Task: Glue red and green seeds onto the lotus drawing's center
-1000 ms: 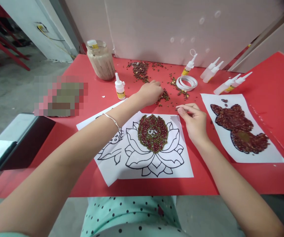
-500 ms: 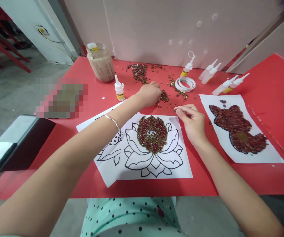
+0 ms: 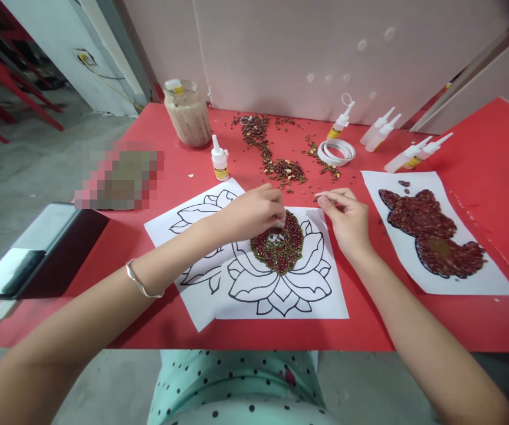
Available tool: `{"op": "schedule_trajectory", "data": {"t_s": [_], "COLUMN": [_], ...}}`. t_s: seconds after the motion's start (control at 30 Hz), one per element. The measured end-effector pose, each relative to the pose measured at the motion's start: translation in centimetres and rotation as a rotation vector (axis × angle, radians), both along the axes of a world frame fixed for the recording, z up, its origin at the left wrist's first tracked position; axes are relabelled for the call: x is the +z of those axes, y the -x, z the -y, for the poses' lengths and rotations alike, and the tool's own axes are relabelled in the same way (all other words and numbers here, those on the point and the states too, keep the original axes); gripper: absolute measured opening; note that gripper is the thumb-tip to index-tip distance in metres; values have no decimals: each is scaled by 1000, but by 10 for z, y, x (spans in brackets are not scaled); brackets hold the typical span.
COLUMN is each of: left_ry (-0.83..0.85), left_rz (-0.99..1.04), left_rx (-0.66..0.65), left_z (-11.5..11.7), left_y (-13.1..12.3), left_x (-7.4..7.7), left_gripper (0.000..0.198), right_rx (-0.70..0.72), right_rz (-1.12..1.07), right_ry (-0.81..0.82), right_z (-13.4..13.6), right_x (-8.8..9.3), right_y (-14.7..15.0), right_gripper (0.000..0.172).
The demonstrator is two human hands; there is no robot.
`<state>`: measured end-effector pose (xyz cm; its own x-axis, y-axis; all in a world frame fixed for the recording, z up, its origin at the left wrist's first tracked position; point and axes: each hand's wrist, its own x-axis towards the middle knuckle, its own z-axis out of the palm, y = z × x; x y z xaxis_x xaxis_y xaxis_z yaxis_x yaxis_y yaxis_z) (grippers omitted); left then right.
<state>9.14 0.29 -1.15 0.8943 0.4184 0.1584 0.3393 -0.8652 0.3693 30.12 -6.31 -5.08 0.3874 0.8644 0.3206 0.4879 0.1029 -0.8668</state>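
Note:
My left hand (image 3: 263,208), a silvery bangle on its wrist, hangs over the upper left of a lotus drawing (image 3: 281,298), fingertips pinched downward; whatever they hold is hidden. Dark red and green beans (image 3: 279,254) cover the middle of the lotus around a small pale patch at the centre. Just right of that sheet, my right hand (image 3: 347,218) is closed, thumb against fingers, with a small dark tip showing that I cannot make out. Behind both hands lies a loose bean pile (image 3: 287,170). A second line drawing (image 3: 201,277) is partly under the lotus sheet and my left arm.
A glue bottle (image 3: 219,159) and a cloudy glass jar (image 3: 187,115) stand at the back left. A white tape roll (image 3: 336,153) and several more bottles (image 3: 380,133) are at the back right. A bean-covered picture (image 3: 431,230) lies right; a phone-like device (image 3: 19,260) lies left.
My left hand has come back from the bean pile towards me and now hovers over the lotus's bean-covered middle. My right hand keeps its place and pinch. The view has shifted slightly.

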Motion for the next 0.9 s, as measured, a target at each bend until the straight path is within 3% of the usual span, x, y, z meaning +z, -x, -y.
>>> {"op": "schedule_trajectory", "data": {"t_s": [0.6,0.9], "left_ry": [-71,-51], "left_rz": [-22,10], "left_rx": [-20,11], "left_z": [11,12], "left_y": [1,14], "left_x": [-10,-3], "left_gripper": [15,18], "right_rx": [19,47], "right_rz": [18,18], "right_ry": [-18,-9], "right_z": [0,1], "right_x": [-1,1], "right_y": [-1,1], "right_gripper": [18,20]}}
